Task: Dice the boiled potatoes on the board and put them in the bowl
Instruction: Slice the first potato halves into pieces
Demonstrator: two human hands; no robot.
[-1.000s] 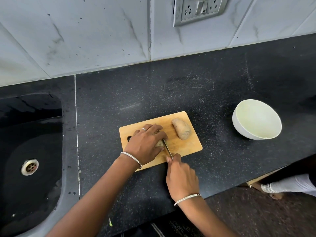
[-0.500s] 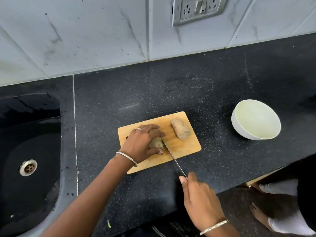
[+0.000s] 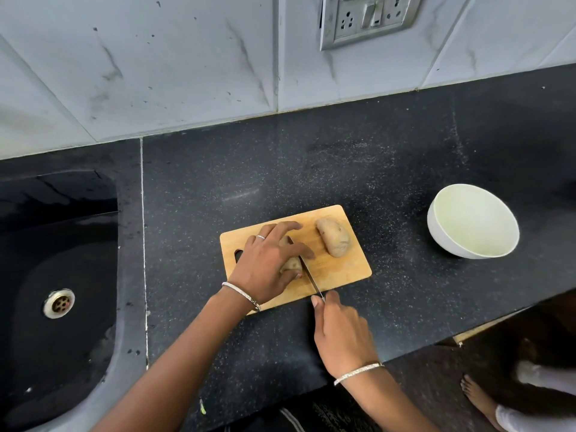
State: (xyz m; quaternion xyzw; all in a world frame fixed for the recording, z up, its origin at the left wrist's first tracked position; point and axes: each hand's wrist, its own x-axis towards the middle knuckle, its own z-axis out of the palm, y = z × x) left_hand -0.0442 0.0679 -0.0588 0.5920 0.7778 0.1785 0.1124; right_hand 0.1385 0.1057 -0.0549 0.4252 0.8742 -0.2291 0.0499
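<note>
A wooden cutting board (image 3: 343, 266) lies on the black counter. My left hand (image 3: 265, 260) curls over a small brown potato (image 3: 292, 264) on the board's left half and holds it down; most of that potato is hidden under my fingers. My right hand (image 3: 341, 335) grips the handle of a knife (image 3: 308, 272), whose thin blade runs along the potato's right side under my left fingers. A second, whole potato (image 3: 334, 240) lies on the board's right half. A white bowl (image 3: 472, 220) with nothing in it stands to the right of the board.
A black sink (image 3: 59, 275) with a metal drain lies at the left. The tiled wall with a socket plate (image 3: 369, 18) rises behind the counter. The counter's front edge runs down the lower right, and another person's feet (image 3: 480, 394) stand on the floor there.
My right hand drew the knife back toward me and has now pushed it forward again along the potato. My left hand kept its hold on the potato.
</note>
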